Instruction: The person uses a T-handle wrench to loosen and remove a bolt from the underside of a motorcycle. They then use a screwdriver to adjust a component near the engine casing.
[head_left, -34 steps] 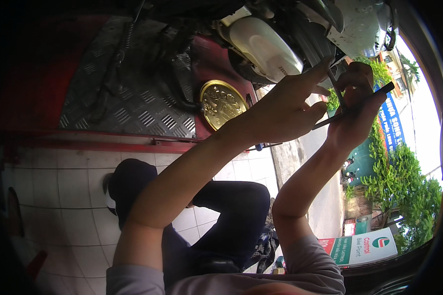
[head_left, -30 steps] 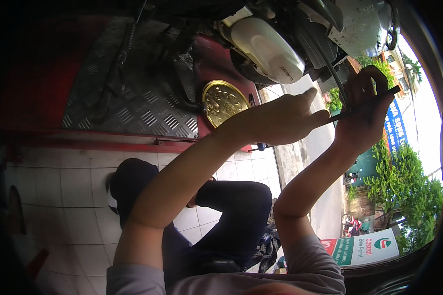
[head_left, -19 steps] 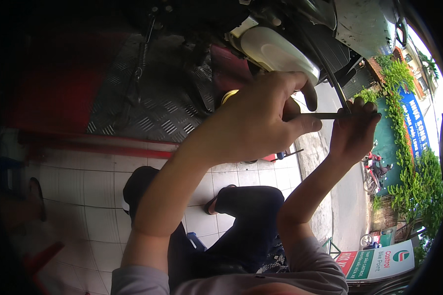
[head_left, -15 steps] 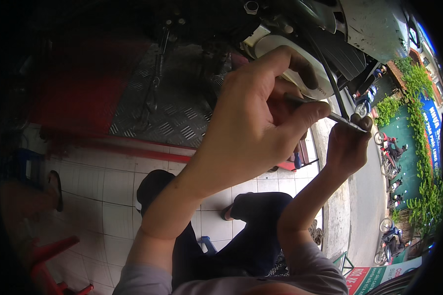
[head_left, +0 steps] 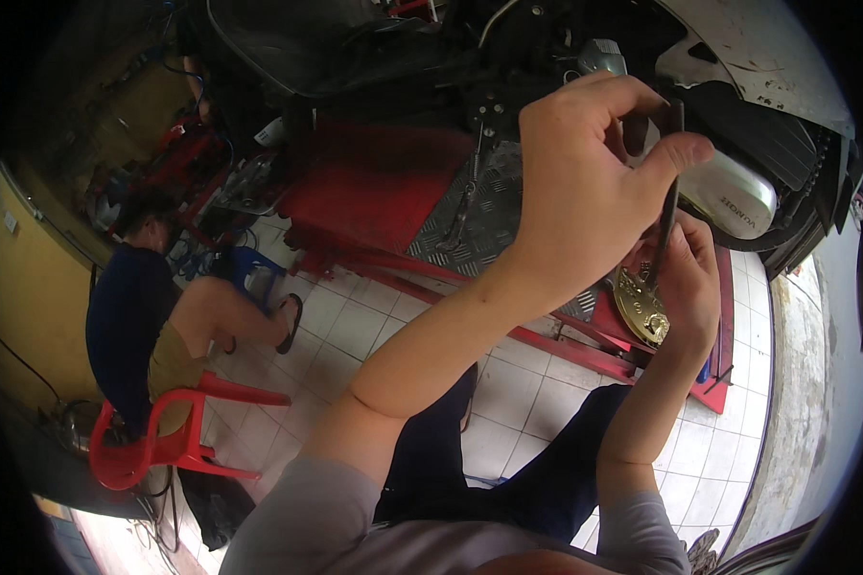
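My left hand (head_left: 594,153) is closed, thumb and fingers pinching a dark slim rod-like tool (head_left: 672,198) that stands nearly upright. Its lower end reaches down to a gold-coloured metal part (head_left: 640,305), rounded, with raised marks on its face. Close below the left hand, my right hand (head_left: 692,278) has its fingers curled by the lower rod and the gold part, and seems to hold the part. Which fingertips touch what there is partly hidden. Behind both hands is a motorbike, its silver rounded engine cover (head_left: 729,196) just right of the rod.
A red lift platform (head_left: 374,187) with a tread-plate section (head_left: 451,216) runs under the motorbike. At left a person (head_left: 129,326) sits on a red plastic chair (head_left: 158,446), near a blue stool (head_left: 257,268). White floor tiles (head_left: 537,402) lie below; a road edge is at right.
My view has swung left, bringing in the seated person. The rod has turned from slanting sideways to nearly upright. The gold part now shows beside my right hand, which is lower than the left.
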`<state>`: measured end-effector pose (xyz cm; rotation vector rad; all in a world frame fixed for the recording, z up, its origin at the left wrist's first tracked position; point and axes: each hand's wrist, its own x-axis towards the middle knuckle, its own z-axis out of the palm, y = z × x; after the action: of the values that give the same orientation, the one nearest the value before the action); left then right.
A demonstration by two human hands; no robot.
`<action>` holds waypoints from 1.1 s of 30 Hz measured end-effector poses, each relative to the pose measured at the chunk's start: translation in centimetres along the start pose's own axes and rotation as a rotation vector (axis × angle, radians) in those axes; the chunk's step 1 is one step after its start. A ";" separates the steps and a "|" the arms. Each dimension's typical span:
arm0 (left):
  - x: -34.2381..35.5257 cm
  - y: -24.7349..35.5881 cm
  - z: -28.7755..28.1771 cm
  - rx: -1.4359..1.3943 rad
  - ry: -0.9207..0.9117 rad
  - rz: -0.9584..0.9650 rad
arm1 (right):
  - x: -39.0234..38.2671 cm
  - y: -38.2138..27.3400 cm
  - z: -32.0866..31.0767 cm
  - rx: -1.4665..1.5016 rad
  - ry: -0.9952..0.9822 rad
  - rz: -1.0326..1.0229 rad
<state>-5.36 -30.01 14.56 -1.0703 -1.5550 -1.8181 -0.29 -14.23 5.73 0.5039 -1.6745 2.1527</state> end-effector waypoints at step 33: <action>-8.4 4.3 -0.8 -0.167 -0.416 -0.875 | 5.3 1.3 1.4 0.815 -0.275 0.077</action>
<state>2.53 -32.61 10.10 -0.9463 -2.4219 -2.4113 -5.45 -15.55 7.56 0.9948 -0.8513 2.8818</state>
